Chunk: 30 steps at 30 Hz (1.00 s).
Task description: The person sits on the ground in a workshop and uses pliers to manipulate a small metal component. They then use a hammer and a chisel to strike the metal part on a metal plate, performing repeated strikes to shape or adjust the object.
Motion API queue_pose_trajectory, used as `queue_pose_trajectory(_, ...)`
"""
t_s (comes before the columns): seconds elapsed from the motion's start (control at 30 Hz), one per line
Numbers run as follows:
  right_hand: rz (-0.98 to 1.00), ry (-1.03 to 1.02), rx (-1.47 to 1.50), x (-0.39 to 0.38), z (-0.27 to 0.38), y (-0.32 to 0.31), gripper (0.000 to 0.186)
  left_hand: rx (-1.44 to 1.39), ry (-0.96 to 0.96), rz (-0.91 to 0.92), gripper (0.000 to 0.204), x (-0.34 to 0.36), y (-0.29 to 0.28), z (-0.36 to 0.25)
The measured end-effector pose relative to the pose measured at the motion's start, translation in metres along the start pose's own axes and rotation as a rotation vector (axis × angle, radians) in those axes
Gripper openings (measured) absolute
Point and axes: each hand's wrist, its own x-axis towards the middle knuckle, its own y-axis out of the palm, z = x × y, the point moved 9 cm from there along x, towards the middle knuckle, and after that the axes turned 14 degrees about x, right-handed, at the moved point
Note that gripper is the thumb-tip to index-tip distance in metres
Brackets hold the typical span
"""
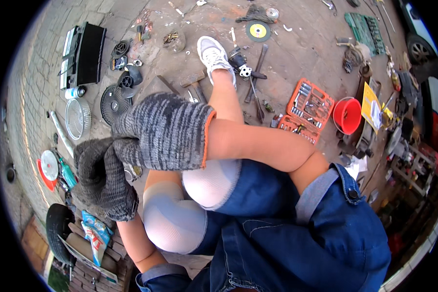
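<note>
Both of my hands wear thick grey-and-black knitted work gloves and meet in front of my left side. My right hand (160, 131), its glove edged in orange at the cuff, reaches across from the right. Its fingers are bent and press against the left glove. Curled over on itself, my left hand (102, 177) sits just below and left of the right one. Whatever lies between the fingers, if anything, is hidden by the gloves. Just beyond them on the ground are a black round fan grille (115, 104) and a clear plastic basket-like guard (77, 118).
An orange socket set case (310, 104) lies open on the right beside a red bucket (347, 116). Ahead are a hammer (197, 90), a motor-like part (238, 61) and a cutting disc (258, 31). A black box-like unit (90, 53) stands far left; a tyre (58, 233) is near left.
</note>
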Motion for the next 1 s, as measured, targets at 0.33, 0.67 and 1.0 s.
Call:
queue_pose_trajectory(0.33,-0.255,-0.119,0.334,-0.110,0.086,-0.022,0.025,-0.266,0.006,0.002,0.016,-0.074,-0.030,-0.089)
queue_pose_trajectory(0.67,-0.593,0.526,0.678,-0.256,-0.080,-0.041,0.025,-0.737,-0.216,0.062,0.023,-0.104,-0.018,-0.062)
queue_pose_trajectory(1.0,-0.345,1.327,-0.121,-0.428,-0.279,0.007,0.032,-1.144,-0.441,0.086,0.026,-0.088,0.016,-0.037)
